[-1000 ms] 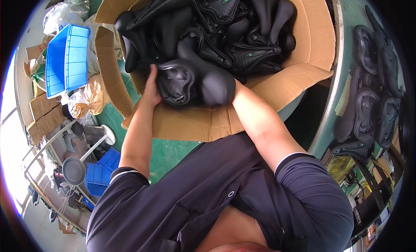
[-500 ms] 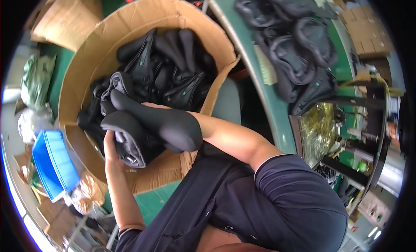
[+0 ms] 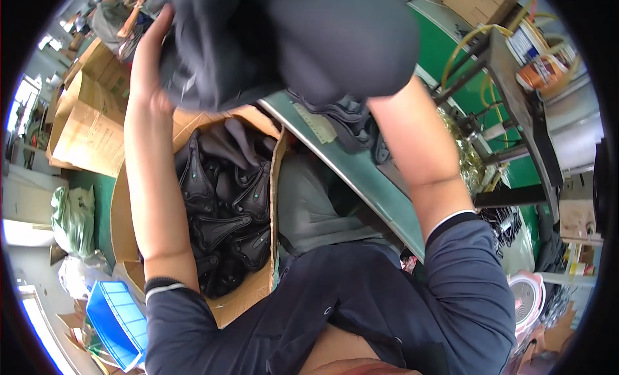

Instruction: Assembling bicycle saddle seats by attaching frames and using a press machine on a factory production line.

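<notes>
Black saddles partly hide the green table near the cardboard box.

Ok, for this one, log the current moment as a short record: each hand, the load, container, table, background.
Left: bare left hand gripping the load's left side
Right: bare right hand hidden behind the load; right forearm visible
Load: smooth dark saddle-shaped pieces, raised, blurred, count unclear
Container: open brown cardboard box holding loose black saddles
Table: long green-topped table right of the box, bearing black moulded saddles
Background: blue plastic crate, pale green plastic bag, round pink-and-white fan
</notes>
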Available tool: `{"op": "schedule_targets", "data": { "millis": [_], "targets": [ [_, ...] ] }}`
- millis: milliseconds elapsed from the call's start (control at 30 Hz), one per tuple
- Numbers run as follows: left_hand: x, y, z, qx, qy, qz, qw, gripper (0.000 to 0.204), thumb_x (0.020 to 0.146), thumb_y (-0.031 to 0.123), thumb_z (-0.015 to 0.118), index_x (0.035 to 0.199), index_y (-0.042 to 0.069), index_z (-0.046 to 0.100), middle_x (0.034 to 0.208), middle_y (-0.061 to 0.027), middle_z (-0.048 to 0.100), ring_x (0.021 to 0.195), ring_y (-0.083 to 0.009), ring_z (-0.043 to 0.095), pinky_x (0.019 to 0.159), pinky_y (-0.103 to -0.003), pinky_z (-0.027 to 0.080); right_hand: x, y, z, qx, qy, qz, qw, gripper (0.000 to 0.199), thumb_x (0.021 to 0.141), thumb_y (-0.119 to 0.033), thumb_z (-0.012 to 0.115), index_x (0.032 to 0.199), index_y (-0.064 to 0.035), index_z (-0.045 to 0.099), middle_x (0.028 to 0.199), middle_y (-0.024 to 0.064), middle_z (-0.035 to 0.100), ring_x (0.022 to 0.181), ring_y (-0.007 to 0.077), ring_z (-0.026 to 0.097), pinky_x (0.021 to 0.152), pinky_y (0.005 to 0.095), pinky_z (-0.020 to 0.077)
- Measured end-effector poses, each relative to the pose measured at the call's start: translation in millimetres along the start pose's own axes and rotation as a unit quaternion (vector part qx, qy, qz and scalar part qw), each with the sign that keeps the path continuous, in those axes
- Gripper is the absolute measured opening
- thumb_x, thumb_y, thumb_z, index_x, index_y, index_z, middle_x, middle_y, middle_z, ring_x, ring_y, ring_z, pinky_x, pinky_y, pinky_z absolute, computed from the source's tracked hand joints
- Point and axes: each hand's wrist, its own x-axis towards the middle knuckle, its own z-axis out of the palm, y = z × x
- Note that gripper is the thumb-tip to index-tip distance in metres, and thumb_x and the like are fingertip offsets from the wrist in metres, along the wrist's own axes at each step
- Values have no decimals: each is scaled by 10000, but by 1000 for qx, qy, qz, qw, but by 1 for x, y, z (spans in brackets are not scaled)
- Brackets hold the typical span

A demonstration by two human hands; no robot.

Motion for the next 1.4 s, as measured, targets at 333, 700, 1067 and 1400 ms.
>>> {"op": "schedule_targets", "data": {
  "millis": [333, 700, 1067, 1400],
  "targets": [
    [248, -73, -37, -37, -286, -93, 953, 357, 1100, 257, 632, 1317, -16, 714, 1308, -192, 751, 1225, -326, 718, 1084, -486, 561, -9, 29, -144, -493, 123, 552, 661, 773, 996, -650, 585, 1370, 15, 704, 1410, 261, 683, 1277, 365, 695, 1086, 429, 540],
    [313, -194, -173, -23, 307, -9, 951, 381, 1037, 289, 688, 1338, 55, 676, 1290, -124, 728, 1106, -292, 721, 882, -480, 617, -84, 65, -171, -517, 209, 628, 542, 766, 1027, -668, 558, 1195, 49, 767, 1248, 291, 740, 1188, 440, 707, 1004, 490, 561],
    [250, -127, -211, 605, 358, 68, 708, 440, 1064, 114, 631, 1491, 19, 588, 1242, -128, 742, 1013, -266, 753, 771, -382, 650, -142, 85, -220, -576, 145, 638, 490, 651, 966, -633, 662, 1105, -15, 811, 1146, 231, 783, 1090, 393, 752, 898, 505, 600],
    [185, -223, -101, 628, 147, 154, 749, 1042, 986, 699, 627, 1639, -69, 362, 1660, -315, 413, 1555, -466, 377, 1309, -497, 271, -147, 23, -117, -692, 195, 297, 628, 563, 953, -480, 769, 1226, 12, 749, 1291, 227, 723, 1202, 396, 695, 1029, 493, 554]
  ]
}}
